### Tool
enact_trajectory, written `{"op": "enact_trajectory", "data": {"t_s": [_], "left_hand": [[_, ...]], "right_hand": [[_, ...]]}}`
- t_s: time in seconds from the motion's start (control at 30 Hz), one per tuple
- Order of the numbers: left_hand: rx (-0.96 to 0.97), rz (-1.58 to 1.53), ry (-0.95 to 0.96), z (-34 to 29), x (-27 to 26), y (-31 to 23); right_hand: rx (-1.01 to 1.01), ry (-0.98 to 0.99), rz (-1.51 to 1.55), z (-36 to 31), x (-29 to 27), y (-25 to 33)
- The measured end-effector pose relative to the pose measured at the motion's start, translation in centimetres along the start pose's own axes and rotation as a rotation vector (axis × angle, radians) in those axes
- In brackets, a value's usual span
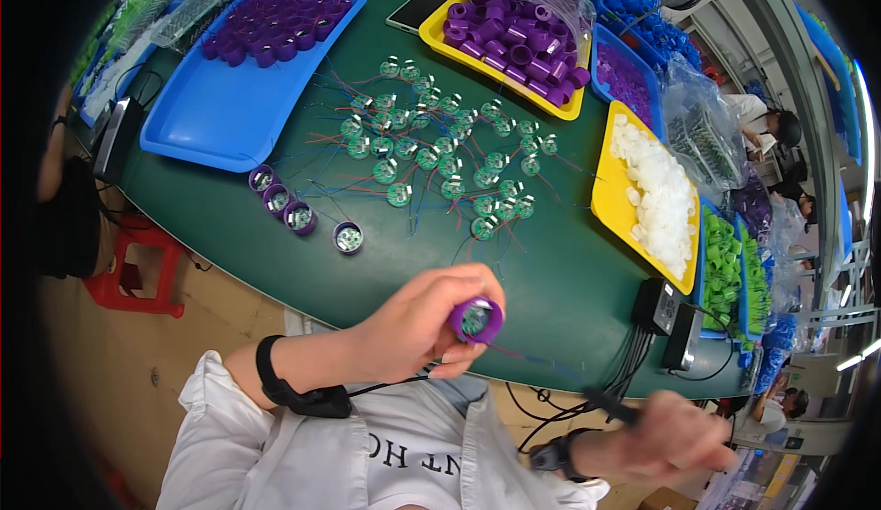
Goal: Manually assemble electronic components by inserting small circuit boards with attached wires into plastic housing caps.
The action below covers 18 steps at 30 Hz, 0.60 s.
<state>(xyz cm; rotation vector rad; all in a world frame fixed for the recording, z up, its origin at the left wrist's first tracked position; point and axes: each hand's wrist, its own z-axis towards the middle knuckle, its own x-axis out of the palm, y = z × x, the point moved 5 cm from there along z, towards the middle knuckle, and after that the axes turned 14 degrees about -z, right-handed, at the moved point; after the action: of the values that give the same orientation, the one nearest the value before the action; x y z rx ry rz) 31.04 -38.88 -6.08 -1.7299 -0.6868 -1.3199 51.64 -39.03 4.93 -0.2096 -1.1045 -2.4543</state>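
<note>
My left hand (413,313) grips a short purple plastic cylinder (496,323) near the table's front edge. Inside it sits a small round green circuit board (475,317), facing up, with thin wires trailing to the right. My right hand (665,437), blurred by motion, is closed around a dark slender tool (610,406) off to the right; its exact kind is unclear. The tool points back toward the wires. Beyond my left hand stand several purple cylinders (298,218) with boards inside, one (348,238) slightly apart.
Loose wired circuit boards (427,157) spread across the green table (367,271). A blue tray (206,143) holds filled purple cylinders, a yellow tray (440,47) more of them, another yellow tray (610,189) white plastic pieces. Black power adapters (656,306) and cables lie at right. A red stool (138,271) stands left.
</note>
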Motion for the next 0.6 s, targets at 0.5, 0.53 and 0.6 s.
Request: {"op": "enact_trajectory", "data": {"t_s": [0.5,0.53,0.6], "left_hand": [[0.157,0.567,-0.141,-1.3,2.1,1.2],[0.164,0.567,-0.135,-1.3,2.3,1.2],[0.194,0.596,-0.136,-1.3,2.5,1.4]], "right_hand": [[-0.037,0.313,0.31,1.5,7.9,-3.3],[-0.026,0.403,0.358,1.4,7.6,-3.5],[-0.009,0.457,0.367,1.0,7.6,-3.5]]}}
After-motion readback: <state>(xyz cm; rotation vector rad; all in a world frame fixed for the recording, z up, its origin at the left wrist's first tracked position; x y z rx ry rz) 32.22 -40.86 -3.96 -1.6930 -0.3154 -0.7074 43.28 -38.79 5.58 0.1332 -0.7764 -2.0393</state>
